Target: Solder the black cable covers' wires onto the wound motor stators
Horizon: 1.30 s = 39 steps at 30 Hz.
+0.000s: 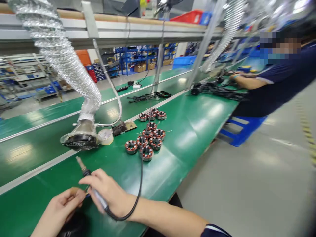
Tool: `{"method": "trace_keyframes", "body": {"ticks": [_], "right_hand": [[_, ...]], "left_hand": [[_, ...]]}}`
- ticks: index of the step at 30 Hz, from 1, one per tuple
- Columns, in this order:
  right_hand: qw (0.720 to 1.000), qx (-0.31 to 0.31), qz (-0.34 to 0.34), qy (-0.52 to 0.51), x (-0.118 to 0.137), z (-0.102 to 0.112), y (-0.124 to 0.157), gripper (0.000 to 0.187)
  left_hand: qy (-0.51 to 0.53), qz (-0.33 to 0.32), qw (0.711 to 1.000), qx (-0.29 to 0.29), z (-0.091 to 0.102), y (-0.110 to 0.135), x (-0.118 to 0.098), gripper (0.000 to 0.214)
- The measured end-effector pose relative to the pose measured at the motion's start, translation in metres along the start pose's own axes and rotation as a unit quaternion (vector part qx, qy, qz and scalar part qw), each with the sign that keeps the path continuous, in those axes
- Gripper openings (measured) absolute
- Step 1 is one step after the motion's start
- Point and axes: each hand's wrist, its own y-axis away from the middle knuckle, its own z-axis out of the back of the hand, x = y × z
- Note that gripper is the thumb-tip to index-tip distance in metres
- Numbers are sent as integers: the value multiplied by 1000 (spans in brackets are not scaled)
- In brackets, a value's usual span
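My right hand (108, 191) is closed around a soldering iron (86, 172), its metal tip pointing up and left. From the handle a black cord loops over my forearm and runs up past the stators. Close beside it, my left hand (60, 205) pinches thin wires (87, 194) with a bit of yellow and blue showing; their ends are mostly hidden by the fingers. Below my left hand lies a dark, blurred object (75, 225). Several ring-shaped motor stators (146, 153) with copper windings sit grouped on the green bench (177, 138), ahead and to the right of my hands.
A foil fume duct (71, 69) hangs down to a round hood (81, 140) ahead of my hands. Beside it are a tape roll (106, 136) and a small metal block (119, 129). A co-worker (276, 79) sits farther right near black cables (217, 90) and a blue stool (240, 130).
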Motion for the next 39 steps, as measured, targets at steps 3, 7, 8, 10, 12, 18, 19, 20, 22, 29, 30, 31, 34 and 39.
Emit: {"method": "trace_keyframes", "body": {"ticks": [3, 7, 8, 10, 12, 18, 19, 20, 22, 29, 30, 31, 34, 39], "right_hand": [[992, -114, -15, -59, 4, 2, -3, 35], [966, -221, -79, -106, 11, 13, -6, 16], [961, -238, -89, -110, 13, 15, -6, 16], [956, -257, -87, -112, 16, 18, -5, 22], [956, -259, -70, -116, 18, 20, -4, 25], [962, -241, -57, -119, 19, 18, -5, 26], [963, -234, -60, -120, 19, 17, -5, 26], [964, -226, -64, -121, 19, 17, -5, 26], [967, -214, -69, -122, 19, 17, -6, 26], [966, -211, -73, -129, 17, 16, -5, 26], [966, -212, -72, -130, 17, 16, -5, 26], [965, -213, -73, -132, 17, 16, -5, 26], [963, -216, -78, -138, 17, 15, -5, 25], [961, -213, -91, -149, 18, 15, -6, 27]], "left_hand": [[18, 16, 999, 23, 0, 5, -13, 45], [36, 24, 999, 8, -1, 8, -22, 41], [40, 23, 999, 6, -1, 8, -22, 40], [48, 21, 999, 7, -1, 9, -21, 37], [56, 20, 998, 9, -2, 10, -20, 36], [59, 6, 998, 6, 0, 9, -19, 35], [57, 3, 998, 5, 0, 9, -19, 35], [56, 2, 998, 4, 0, 9, -19, 35], [57, -2, 998, 1, 0, 9, -19, 35], [58, -21, 998, -14, 1, 9, -14, 34], [57, -24, 998, -15, 1, 9, -13, 34], [57, -26, 998, -15, 1, 8, -13, 34], [54, -26, 998, -17, 1, 8, -14, 34], [53, -9, 998, -23, 1, 9, -17, 35]]}}
